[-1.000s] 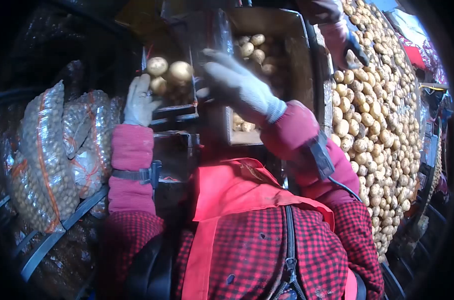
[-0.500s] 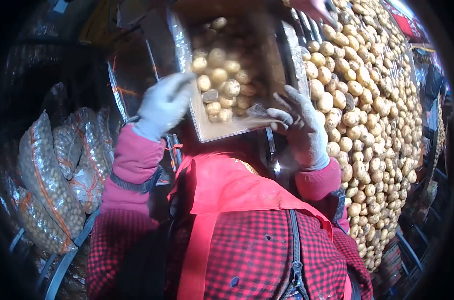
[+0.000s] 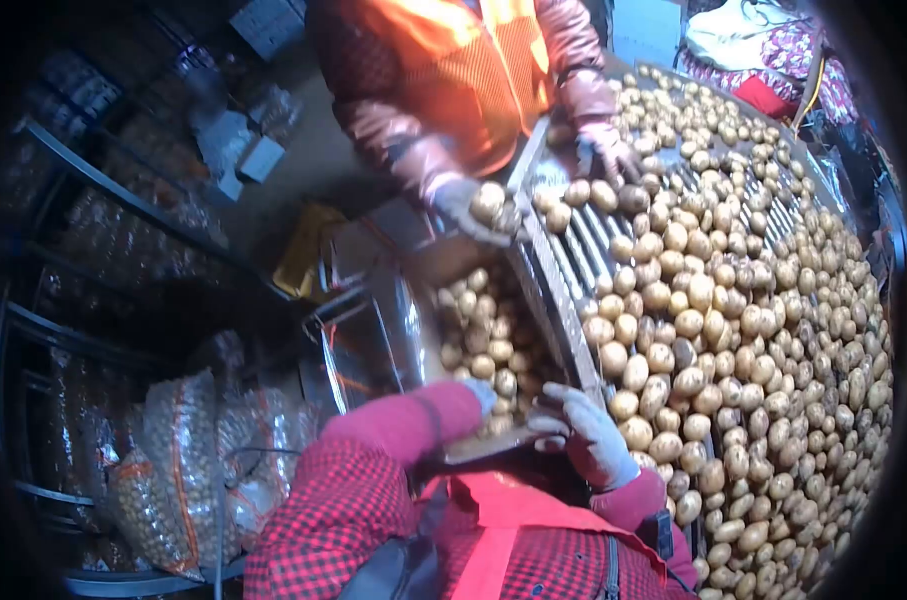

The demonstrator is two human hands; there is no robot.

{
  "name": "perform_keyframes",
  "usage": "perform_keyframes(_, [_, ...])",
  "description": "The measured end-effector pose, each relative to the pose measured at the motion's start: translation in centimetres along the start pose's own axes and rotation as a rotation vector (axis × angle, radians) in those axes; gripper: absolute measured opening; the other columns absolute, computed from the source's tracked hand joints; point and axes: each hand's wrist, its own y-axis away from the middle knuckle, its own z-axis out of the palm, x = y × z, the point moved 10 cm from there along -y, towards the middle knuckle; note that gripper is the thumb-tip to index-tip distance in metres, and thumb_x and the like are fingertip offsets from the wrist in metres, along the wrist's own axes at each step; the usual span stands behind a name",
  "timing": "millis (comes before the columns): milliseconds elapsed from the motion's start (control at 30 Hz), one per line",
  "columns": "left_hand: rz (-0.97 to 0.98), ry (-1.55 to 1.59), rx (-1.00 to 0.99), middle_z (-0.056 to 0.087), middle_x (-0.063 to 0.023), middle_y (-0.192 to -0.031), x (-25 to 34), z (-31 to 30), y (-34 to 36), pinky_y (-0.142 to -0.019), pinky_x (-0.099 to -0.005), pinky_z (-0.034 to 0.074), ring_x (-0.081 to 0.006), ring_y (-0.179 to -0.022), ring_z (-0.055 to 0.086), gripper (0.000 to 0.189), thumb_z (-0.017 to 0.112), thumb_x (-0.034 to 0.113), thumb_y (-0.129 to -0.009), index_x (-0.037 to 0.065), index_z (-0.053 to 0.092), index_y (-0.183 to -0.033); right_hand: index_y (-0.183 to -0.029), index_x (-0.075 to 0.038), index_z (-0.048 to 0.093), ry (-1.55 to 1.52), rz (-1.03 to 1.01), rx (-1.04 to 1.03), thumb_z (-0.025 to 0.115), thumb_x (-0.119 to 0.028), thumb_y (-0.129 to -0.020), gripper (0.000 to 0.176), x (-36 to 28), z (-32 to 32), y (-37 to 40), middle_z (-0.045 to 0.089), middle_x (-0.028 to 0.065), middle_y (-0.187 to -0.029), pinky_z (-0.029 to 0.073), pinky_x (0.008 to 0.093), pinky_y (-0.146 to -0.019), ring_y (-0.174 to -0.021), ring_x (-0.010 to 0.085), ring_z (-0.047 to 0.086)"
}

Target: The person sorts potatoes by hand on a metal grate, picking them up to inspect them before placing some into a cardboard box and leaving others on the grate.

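Observation:
Several potatoes (image 3: 480, 328) lie inside a cardboard box (image 3: 473, 450) in front of me. My left hand (image 3: 483, 394), gloved, reaches over the box's left side onto the potatoes; my sleeve covers most of it and its fingers are hidden. Beside the box's near right corner is my right hand (image 3: 595, 440), in a pale glove, fingers stretched and apart with nothing between them. It lies between the box and the potato pile (image 3: 733, 390) on the sorting table.
Across from me a person in an orange vest (image 3: 463, 85) holds a potato (image 3: 487, 203) over the box's far end, their other hand on the table. A metal edge (image 3: 548, 270) divides box and table. Filled potato bags (image 3: 178, 450) stand at left, beside metal rails (image 3: 123, 190).
The view has swung up, bringing the person opposite into sight. My left hand has gone from the box's left rim in over the potatoes. My right hand stays near the right corner.

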Motion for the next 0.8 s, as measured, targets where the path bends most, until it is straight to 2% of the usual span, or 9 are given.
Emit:
perform_keyframes(133, [-0.096,-0.107,0.086,0.075,-0.0101,-0.106,0.1,5.7,-3.0,-0.079,-0.0445,0.057,-0.0250,-0.099,0.072,0.020,0.068,0.025,-0.085,0.014,0.079,-0.098,-0.154,-0.012,0.040,-0.033,0.053,0.010,0.060,-0.044,-0.101,0.065,-0.2,0.1,0.4,0.055,0.0102,-0.143,0.053,0.0438,-0.093,-0.120,0.0242,0.061])
perform_keyframes(233, [-0.088,-0.071,0.036,0.068,-0.0034,-0.112,1.1,3.2,-2.6,-0.073,-0.0493,0.048,-0.0261,-0.112,0.063,0.035,0.086,0.032,-0.066,0.025,0.078,-0.099,-0.154,-0.012,0.039,-0.108,0.060,-0.037,0.062,-0.046,-0.100,0.068,-0.3,0.2,0.4,0.052,0.0120,-0.146,0.052,0.0462,-0.097,-0.123,0.0259,0.060])
perform_keyframes(300, [-0.099,-0.039,0.160,0.068,-0.0032,-0.113,0.8,2.9,-2.0,-0.072,-0.0498,0.048,-0.0260,-0.111,0.064,0.035,0.087,0.032,-0.064,0.024,0.078,-0.097,-0.154,-0.011,0.039,-0.116,0.069,-0.044,0.062,-0.047,-0.099,0.069,-0.3,0.4,0.5,0.051,0.0126,-0.146,0.052,0.0466,-0.097,-0.123,0.0265,0.060])
perform_keyframes(367, [-0.062,-0.113,0.114,0.075,-0.0089,-0.099,-0.3,6.4,-4.3,-0.071,-0.0425,0.057,-0.0270,-0.093,0.073,0.017,0.073,0.023,-0.082,0.014,0.080,-0.095,-0.154,-0.011,0.038,-0.117,0.074,-0.039,0.063,-0.047,-0.099,0.070,-0.5,0.4,0.4,0.050,0.0131,-0.146,0.052,0.0470,-0.098,-0.123,0.0271,0.060])
perform_keyframes(467, [-0.091,0.009,0.092,0.076,-0.0119,-0.094,-1.8,8.8,-5.5,-0.074,-0.0451,0.058,-0.0300,-0.091,0.074,0.026,0.082,0.023,-0.072,0.011,0.079,-0.094,-0.155,-0.012,0.038,-0.137,0.081,-0.036,0.062,-0.045,-0.099,0.069,-0.3,0.6,0.5,0.051,0.0136,-0.146,0.052,0.0466,-0.097,-0.125,0.0270,0.059])
perform_keyframes(567, [-0.057,0.109,-0.002,0.076,-0.0142,-0.093,-0.3,2.3,-0.7,-0.077,-0.0452,0.058,-0.0326,-0.090,0.074,0.031,0.078,0.027,-0.077,0.009,0.078,-0.102,-0.155,-0.012,0.037,-0.099,0.066,-0.011,0.061,-0.044,-0.101,0.067,-0.1,0.4,0.5,0.053,0.0126,-0.144,0.053,0.0456,-0.096,-0.125,0.0261,0.060])
perform_keyframes(667, [-0.256,0.543,0.446,0.075,-0.0178,-0.098,-1.8,-2.7,2.2,-0.081,-0.0447,0.057,-0.0353,-0.093,0.073,0.040,0.074,0.034,-0.085,0.007,0.072,-0.116,-0.155,-0.012,0.037,-0.070,-0.011,0.004,0.059,-0.040,-0.103,0.063,0.0,-0.2,0.4,0.054,0.0115,-0.142,0.053,0.0444,-0.094,-0.120,0.0247,0.063])
perform_keyframes(733, [-0.148,0.722,0.623,0.074,-0.0203,-0.101,-1.4,-5.5,5.1,-0.086,-0.0437,0.056,-0.0354,-0.096,0.072,0.045,0.067,0.040,-0.094,0.008,0.067,-0.125,-0.154,-0.012,0.038,-0.021,-0.061,0.015,0.057,-0.033,-0.106,0.056,-0.1,0.2,0.4,0.057,0.0117,-0.136,0.056,0.0368,-0.082,-0.103,0.0215,0.069])
perform_keyframes(800, [0.138,0.900,0.994,0.071,-0.0210,-0.115,-0.3,-7.9,7.1,-0.092,-0.0414,0.054,-0.0328,-0.104,0.070,0.050,0.062,0.042,-0.100,0.002,0.064,-0.129,-0.148,-0.013,0.044,-0.011,-0.013,0.131,0.060,-0.039,-0.104,0.054,0.1,-0.6,0.7,0.064,0.0031,-0.111,0.053,0.0315,-0.069,-0.089,0.0131,0.065])
